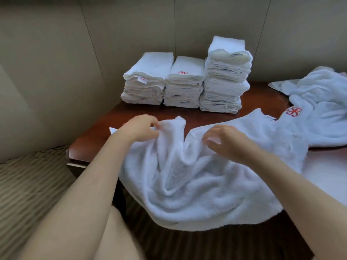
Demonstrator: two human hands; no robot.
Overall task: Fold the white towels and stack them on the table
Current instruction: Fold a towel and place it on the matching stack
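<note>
Three folded stacks (185, 79) stand far on the counter (97, 136). Loose towel (187, 177) drapes over its near edge, bunched. Left hand (139, 129) pinches the far hem; right hand (223, 140) seems curled on it, blurred. Step: spreading. Next: draw the corners apart, flatten.

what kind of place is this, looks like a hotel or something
Probably a hotel room or its linen area: three stacks of folded towels on a dark wooden table, a red logo stitched on the unfolded pile, padded wall panels and striped carpet.
</note>
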